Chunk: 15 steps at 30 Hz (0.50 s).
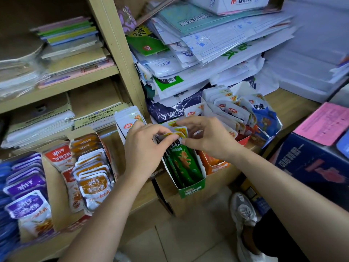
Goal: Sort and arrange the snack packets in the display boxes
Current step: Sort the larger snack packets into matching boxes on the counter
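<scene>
Forearms [105,220] in close, left hand [143,146] and right hand [205,140] both pinching the tops of the green packets [185,161] standing inside the green box [191,191], and if either pinch loosens they could splay over its wall into the orange box [217,165] just beside it.

Beneath the fingers [168,137], green packets [186,161] are glossy plastic film, standing in a matt printed-cardboard green display box [191,191]. Left of the fingers, orange packets [93,186] shine like foil; the shelf [111,44] looks smooth, matt, wood-like. Beyond them, paper sheets [226,40] lie in glossy plastic wrap.
</scene>
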Tool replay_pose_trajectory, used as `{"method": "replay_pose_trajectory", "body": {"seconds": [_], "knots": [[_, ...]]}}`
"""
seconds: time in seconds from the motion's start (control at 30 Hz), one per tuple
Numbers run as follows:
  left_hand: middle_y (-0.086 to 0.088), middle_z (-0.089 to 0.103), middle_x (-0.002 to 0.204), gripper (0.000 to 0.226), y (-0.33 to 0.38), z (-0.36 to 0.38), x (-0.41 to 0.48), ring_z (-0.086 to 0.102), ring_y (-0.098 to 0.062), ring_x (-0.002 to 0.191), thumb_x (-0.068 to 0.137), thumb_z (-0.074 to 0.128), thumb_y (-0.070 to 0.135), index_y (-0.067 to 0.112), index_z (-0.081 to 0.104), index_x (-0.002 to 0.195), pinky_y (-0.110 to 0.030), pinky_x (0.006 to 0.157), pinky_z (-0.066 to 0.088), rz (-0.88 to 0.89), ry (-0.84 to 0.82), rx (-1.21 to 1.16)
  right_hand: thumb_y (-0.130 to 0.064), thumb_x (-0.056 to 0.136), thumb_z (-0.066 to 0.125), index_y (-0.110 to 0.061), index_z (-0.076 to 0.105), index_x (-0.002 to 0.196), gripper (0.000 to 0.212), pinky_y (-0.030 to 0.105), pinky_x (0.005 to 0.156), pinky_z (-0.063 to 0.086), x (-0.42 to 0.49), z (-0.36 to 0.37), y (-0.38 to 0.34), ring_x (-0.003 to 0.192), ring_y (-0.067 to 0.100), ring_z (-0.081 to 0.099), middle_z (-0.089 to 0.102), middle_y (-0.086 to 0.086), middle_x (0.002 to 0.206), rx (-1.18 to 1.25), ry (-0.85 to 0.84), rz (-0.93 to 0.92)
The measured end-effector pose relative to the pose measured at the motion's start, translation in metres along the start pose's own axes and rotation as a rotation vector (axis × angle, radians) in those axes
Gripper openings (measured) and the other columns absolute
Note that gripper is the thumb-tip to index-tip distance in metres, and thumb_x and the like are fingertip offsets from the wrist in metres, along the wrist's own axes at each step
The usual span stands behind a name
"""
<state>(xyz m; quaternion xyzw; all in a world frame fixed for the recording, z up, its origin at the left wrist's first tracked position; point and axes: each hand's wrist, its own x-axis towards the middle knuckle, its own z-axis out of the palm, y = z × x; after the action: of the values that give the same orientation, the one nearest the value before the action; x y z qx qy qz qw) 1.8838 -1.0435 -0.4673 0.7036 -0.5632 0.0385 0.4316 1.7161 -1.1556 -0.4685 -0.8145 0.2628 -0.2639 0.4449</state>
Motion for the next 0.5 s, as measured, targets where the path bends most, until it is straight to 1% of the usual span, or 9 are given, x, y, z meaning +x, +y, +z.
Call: {"method": "replay_pose_trajectory", "body": {"seconds": [0.07, 0.1, 0.2, 0.27, 0.33, 0.4, 0.43, 0.5], "knots": [[0.029, 0.053, 0.069, 0.02, 0.005, 0.002, -0.001, 0.044, -0.014, 0.08, 0.078, 0.077, 0.046, 0.027, 0.077, 0.078, -0.036, 0.067, 0.042, 0.015, 0.034, 0.001, -0.013, 0.088, 0.077, -0.017, 0.074, 0.115, 0.027, 0.015, 0.066, 0.049, 0.0, 0.003, 0.0, 0.074, 0.004, 0.061, 0.07, -0.011, 0.087, -0.05, 0.028, -0.042], [0.027, 0.056, 0.07, 0.021, 0.007, 0.003, -0.001, 0.045, -0.014, 0.08, 0.078, 0.076, 0.047, 0.026, 0.077, 0.078, -0.036, 0.067, 0.042, 0.022, 0.042, -0.011, -0.012, 0.089, 0.075, -0.016, 0.075, 0.109, 0.02, 0.015, 0.064, 0.048, 0.0, 0.004, 0.0, 0.071, 0.005, 0.061, 0.07, -0.008, 0.084, -0.05, 0.029, -0.063], [0.018, 0.067, 0.079, 0.022, 0.012, 0.003, 0.001, 0.048, -0.014, 0.082, 0.08, 0.072, 0.051, 0.03, 0.076, 0.083, -0.036, 0.071, 0.043, 0.034, 0.017, -0.046, -0.009, 0.091, 0.072, -0.014, 0.076, 0.1, 0.011, 0.027, 0.064, 0.053, 0.001, 0.003, 0.001, 0.071, 0.012, 0.063, 0.072, 0.0, 0.081, -0.047, 0.04, -0.06], [0.014, 0.068, 0.088, 0.02, 0.01, 0.001, 0.001, 0.053, -0.012, 0.087, 0.082, 0.076, 0.044, 0.03, 0.076, 0.096, -0.031, 0.077, 0.044, 0.065, -0.004, -0.027, -0.007, 0.092, 0.071, -0.012, 0.075, 0.098, 0.008, 0.033, 0.064, 0.056, 0.001, 0.001, 0.001, 0.068, 0.017, 0.065, 0.07, 0.0, 0.079, -0.013, 0.08, -0.024], [0.013, 0.066, 0.1, 0.033, 0.005, -0.004, -0.002, 0.056, -0.011, 0.095, 0.083, 0.078, 0.039, 0.029, 0.071, 0.113, -0.028, 0.083, 0.044, 0.051, -0.007, 0.014, -0.006, 0.093, 0.07, -0.011, 0.071, 0.096, 0.005, 0.036, 0.065, 0.058, 0.0, 0.0, 0.001, 0.064, 0.019, 0.067, 0.067, -0.004, 0.077, 0.046, 0.141, 0.023], [0.014, 0.061, 0.108, 0.043, -0.002, -0.01, -0.009, 0.057, -0.012, 0.101, 0.083, 0.078, 0.038, 0.027, 0.066, 0.123, -0.032, 0.086, 0.048, 0.001, -0.023, 0.061, -0.005, 0.093, 0.069, -0.013, 0.067, 0.096, 0.009, 0.037, 0.068, 0.059, 0.0, 0.0, 0.002, 0.063, 0.017, 0.066, 0.063, -0.008, 0.073, 0.115, 0.192, 0.063], [0.013, 0.059, 0.11, 0.043, -0.006, -0.012, -0.013, 0.057, -0.013, 0.101, 0.084, 0.078, 0.038, 0.026, 0.065, 0.123, -0.035, 0.086, 0.051, -0.014, -0.042, 0.086, -0.004, 0.093, 0.068, -0.013, 0.066, 0.097, 0.01, 0.037, 0.068, 0.06, 0.0, 0.0, 0.002, 0.064, 0.016, 0.066, 0.064, -0.006, 0.074, 0.136, 0.207, 0.071], [0.012, 0.057, 0.111, 0.037, -0.011, -0.015, -0.021, 0.059, -0.012, 0.095, 0.085, 0.078, 0.035, 0.023, 0.069, 0.118, -0.039, 0.082, 0.057, -0.033, -0.078, 0.108, -0.005, 0.094, 0.067, -0.011, 0.064, 0.1, 0.008, 0.034, 0.069, 0.061, 0.001, 0.002, 0.002, 0.068, 0.019, 0.067, 0.068, 0.01, 0.082, 0.134, 0.217, 0.073]]}}
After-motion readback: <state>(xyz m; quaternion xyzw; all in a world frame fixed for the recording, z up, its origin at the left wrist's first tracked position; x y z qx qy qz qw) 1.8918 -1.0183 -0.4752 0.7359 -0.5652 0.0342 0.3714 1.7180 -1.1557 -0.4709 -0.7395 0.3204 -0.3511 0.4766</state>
